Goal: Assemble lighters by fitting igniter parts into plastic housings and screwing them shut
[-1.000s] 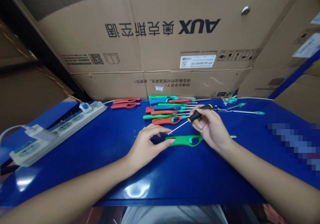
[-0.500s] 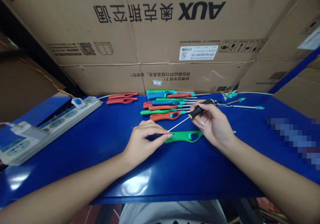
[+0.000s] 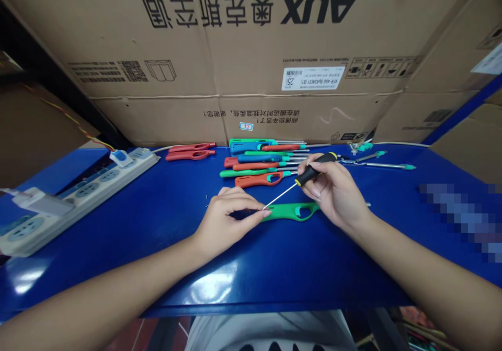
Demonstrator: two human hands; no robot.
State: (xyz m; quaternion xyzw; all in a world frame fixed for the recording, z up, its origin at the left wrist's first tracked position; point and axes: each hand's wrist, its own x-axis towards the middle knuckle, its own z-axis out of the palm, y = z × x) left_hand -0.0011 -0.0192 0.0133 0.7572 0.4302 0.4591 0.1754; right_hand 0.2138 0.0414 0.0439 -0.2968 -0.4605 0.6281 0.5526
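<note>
The hands are working apart above the blue counter (image 3: pixel 274 272), the left hand (image 3: pixel 224 217) pinching the left end of the mid-counter green lighter (image 3: pixel 284 212), the right hand (image 3: pixel 338 186) gripping a screwdriver (image 3: pixel 308 175) whose slanting shaft probably needs steadying.

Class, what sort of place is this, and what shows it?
Likely a workshop: a screwdriver in the right hand, lighters lined up, and a power strip on the blue table.

Glossy blue table (image 3: pixel 298 278), printed cardboard backdrop (image 3: pixel 243 58), red tiled floor (image 3: pixel 127 335)
</note>
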